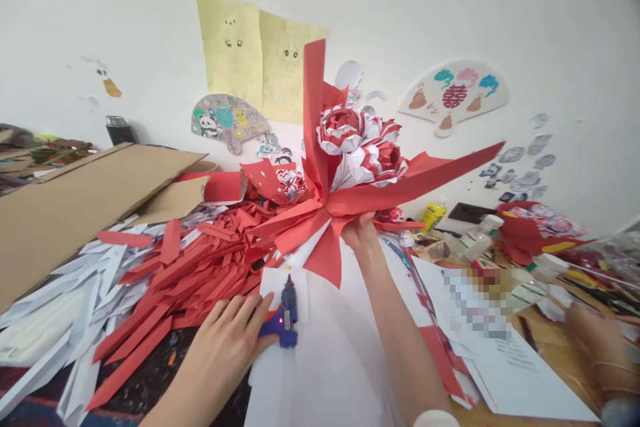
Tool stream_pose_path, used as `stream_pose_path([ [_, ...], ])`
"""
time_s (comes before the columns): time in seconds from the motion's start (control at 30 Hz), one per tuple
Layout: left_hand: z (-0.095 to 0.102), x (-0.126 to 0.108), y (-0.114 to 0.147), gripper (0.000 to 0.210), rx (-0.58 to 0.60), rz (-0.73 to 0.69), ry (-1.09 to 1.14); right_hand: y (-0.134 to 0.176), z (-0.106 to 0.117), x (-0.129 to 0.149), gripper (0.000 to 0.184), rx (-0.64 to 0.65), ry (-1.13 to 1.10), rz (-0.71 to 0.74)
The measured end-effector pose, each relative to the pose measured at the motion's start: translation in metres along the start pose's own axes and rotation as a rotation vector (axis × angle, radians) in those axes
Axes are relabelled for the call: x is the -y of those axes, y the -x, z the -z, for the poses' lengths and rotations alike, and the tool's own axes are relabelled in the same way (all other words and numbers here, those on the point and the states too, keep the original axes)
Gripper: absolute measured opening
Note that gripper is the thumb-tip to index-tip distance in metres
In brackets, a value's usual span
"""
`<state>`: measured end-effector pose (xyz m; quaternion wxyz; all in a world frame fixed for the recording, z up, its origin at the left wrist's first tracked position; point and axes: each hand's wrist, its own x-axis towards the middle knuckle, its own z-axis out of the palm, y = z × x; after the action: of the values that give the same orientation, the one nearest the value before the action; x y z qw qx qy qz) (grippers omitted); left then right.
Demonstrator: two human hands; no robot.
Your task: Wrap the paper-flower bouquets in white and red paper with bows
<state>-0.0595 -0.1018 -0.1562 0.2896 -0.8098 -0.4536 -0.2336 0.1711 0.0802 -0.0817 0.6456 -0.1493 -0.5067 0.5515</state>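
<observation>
My right hand (361,230) is closed around the lower part of a paper flower bouquet (363,150), whose red wrapping hides most of the fingers. Red-and-white folded paper flowers fill the wrapping, and red paper ends flare out below the gathered waist. To the left and lower, my left hand (240,323) has its thumb and fingers on the handle of a blue hot glue gun (287,313). A small light glows on the gun, and its nozzle points away from me over a white paper (303,287).
Folded red strips (200,273) and white strips (100,287) pile up at left beside cardboard (95,207). At right lie a printed sheet (520,360), bottles (481,237) and another person's hand (595,340). Behind rises a wall (400,7) with paper fans.
</observation>
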Motion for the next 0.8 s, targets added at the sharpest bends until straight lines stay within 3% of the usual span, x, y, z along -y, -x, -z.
stream_pose_path([
  [0.17, 0.049, -0.016, -0.074, 0.014, -0.349, 0.208, 0.034, 0.007, -0.022, 0.002, 0.078, 0.061, -0.053, -0.035],
  [0.3, 0.053, -0.03, -0.118, 0.027, -0.437, 0.282, 0.025, 0.012, -0.035, 0.004, 0.072, 0.079, -0.095, -0.006],
  [0.57, 0.047, -0.033, -0.127, 0.034, -0.46, 0.386, -0.096, 0.018, -0.042, 0.008, 0.07, 0.065, -0.16, 0.027],
  [0.8, 0.046, -0.029, -0.132, 0.034, -0.5, 0.413, -0.119, 0.014, -0.033, 0.005, 0.061, 0.16, -0.091, 0.031],
])
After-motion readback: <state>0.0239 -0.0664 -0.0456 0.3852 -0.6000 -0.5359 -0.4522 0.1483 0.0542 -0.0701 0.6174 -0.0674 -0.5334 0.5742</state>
